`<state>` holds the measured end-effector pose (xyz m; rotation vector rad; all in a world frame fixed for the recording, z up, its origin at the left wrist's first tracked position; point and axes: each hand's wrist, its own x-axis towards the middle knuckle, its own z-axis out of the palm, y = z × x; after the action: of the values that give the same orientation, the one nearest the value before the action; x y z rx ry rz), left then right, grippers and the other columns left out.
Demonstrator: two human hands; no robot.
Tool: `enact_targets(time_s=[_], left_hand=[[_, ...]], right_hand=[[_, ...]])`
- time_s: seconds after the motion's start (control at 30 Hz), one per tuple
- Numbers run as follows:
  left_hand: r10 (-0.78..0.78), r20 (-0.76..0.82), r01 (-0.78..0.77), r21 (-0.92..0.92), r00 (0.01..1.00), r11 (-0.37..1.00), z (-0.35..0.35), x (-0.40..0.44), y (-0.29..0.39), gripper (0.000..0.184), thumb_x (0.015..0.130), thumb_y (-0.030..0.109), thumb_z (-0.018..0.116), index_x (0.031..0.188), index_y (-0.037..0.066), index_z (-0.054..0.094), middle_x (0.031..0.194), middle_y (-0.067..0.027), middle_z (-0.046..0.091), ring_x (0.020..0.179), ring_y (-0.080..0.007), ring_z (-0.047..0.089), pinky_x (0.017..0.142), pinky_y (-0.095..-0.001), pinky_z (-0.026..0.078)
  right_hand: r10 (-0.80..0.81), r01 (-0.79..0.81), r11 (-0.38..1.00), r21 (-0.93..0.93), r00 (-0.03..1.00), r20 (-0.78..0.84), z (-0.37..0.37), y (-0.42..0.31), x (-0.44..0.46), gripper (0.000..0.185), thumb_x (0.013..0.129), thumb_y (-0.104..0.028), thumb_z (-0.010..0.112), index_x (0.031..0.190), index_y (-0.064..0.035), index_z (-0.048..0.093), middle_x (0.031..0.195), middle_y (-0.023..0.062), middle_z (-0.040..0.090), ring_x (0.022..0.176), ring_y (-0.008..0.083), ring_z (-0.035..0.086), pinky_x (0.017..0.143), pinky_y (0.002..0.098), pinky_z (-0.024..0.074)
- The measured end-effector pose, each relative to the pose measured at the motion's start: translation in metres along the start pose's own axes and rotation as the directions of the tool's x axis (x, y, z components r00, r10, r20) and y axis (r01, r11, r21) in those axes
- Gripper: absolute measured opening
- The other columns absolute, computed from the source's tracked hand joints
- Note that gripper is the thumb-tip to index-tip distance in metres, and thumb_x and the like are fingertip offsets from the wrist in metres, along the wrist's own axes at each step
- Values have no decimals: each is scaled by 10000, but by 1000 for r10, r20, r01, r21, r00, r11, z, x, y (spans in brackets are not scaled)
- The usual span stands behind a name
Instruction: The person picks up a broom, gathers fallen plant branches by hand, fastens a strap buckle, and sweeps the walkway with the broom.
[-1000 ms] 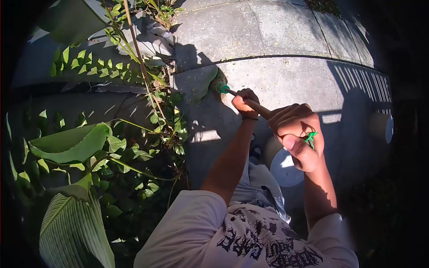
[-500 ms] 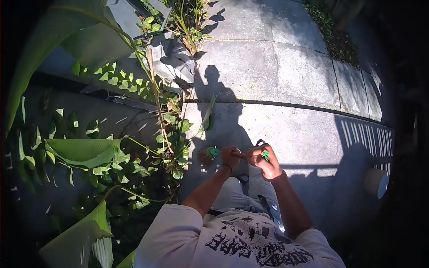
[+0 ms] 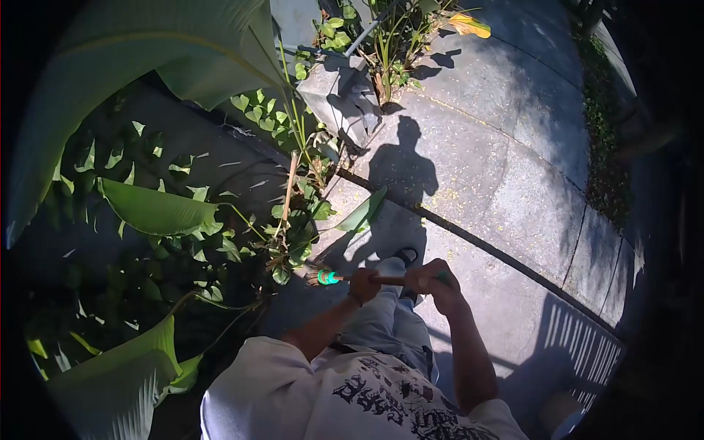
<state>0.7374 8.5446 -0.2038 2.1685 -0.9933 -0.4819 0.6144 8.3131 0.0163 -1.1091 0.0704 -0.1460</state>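
Note:
A broom (image 3: 389, 279) with a wooden handle lies across the front of my body in both hands. Its straw bristles and bright green binding (image 3: 327, 277) point left, over the pavement by the plants. My left hand (image 3: 363, 284) is wrapped round the handle close to the binding. Farther along, my right hand (image 3: 433, 285) is closed round the other end, where a bit of green shows by the fingers. The bristle tips are partly blurred against the ground, and I cannot tell whether they touch it.
Leafy plants and ivy (image 3: 165, 209) line the left side. A long green leaf (image 3: 363, 213) lies on the concrete ahead. A grey block (image 3: 341, 99) stands by the bed. A dark joint (image 3: 484, 246) crosses the paving. A yellow leaf (image 3: 469, 26) lies far ahead.
My view has turned, so the path and plants appear rotated and shifted right. My hands are farther apart on the broom handle, and a shoe now shows ahead of them.

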Motion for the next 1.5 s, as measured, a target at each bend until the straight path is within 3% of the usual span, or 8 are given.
enact_targets(time_s=[0.23, 0.77, 0.9, 1.1, 1.2, 1.3, 1.4, 1.5], left_hand=[[289, -9, -284, -209, 957, 936, 54, 234, 75, 148, 688, 167, 708, 638, 56, 622, 643, -180, 625, 623, -347, 656, 581, -429, 484], [-28, 3, 28, -19, 1000, 999, -2, 216, -46, 204, 727, 150, 636, 576, 43, 551, 545, -115, 568, 536, -299, 580, 531, -408, 435], [257, -29, -238, -484, 966, 842, 48, 362, 58, 384, 886, 161, 655, 555, 81, 476, 505, -3, 490, 455, -135, 488, 458, -295, 385], [852, -53, -806, -361, 520, 470, -18, 359, 314, 287, 718, 278, 815, 645, 123, 585, 649, -23, 639, 658, -291, 673, 876, -462, 511], [981, 84, -378, -914, 177, 146, -44, 293, 378, 307, 693, 309, 807, 660, 104, 581, 642, -20, 602, 609, -251, 627, 795, -422, 514], [994, -2, -407, -912, 111, 44, -79, 225, 400, 463, 797, 354, 778, 569, 96, 470, 551, -3, 475, 515, -203, 491, 592, -341, 395], [993, 58, -175, -984, -101, 39, -114, 180, 407, 535, 917, 314, 730, 541, 82, 428, 559, 2, 443, 530, -172, 454, 579, -322, 345], [987, 27, 97, -994, -155, 42, -143, 118, 393, 517, 921, 276, 717, 536, 102, 418, 552, 8, 463, 524, -165, 463, 575, -325, 359]], right_hand=[[-752, 464, 569, -679, 628, -201, -44, -39, 58, 220, 921, -180, 573, 803, -13, 492, 587, 62, 455, 563, 183, 439, 542, 341, 317], [-1, 169, 942, 291, 866, -500, -67, 30, 148, 97, 863, -62, 548, 811, 18, 566, 552, 60, 416, 551, 189, 422, 573, 349, 378], [-492, 351, 833, -428, 825, -280, -87, -74, 136, 68, 680, -30, 604, 705, 16, 559, 618, 129, 502, 568, 309, 492, 585, 400, 385], [-562, 311, 616, -724, 817, -127, -30, -190, 73, 214, 602, -108, 628, 568, -76, 419, 523, 48, 392, 514, 281, 433, 557, 392, 333], [-657, 230, 517, -825, 724, -210, 6, -203, 33, 299, 704, -239, 671, 564, -74, 464, 531, 38, 455, 504, 265, 464, 583, 386, 387], [-901, 453, 431, -780, 167, -401, 54, -185, -13, 459, 856, -476, 669, 819, -18, 660, 839, 109, 626, 873, 255, 599, 829, 388, 482], [-402, 52, 906, -420, -204, -892, 91, -102, -103, 527, 977, -505, 560, 1158, -14, 619, 1047, 161, 634, 975, 282, 617, 916, 415, 490], [181, 658, 717, 231, 144, -973, 129, 4, -149, 800, 968, -627, 552, 1421, 11, 385, 1209, 208, 635, 1075, 362, 662, 976, 480, 500]])
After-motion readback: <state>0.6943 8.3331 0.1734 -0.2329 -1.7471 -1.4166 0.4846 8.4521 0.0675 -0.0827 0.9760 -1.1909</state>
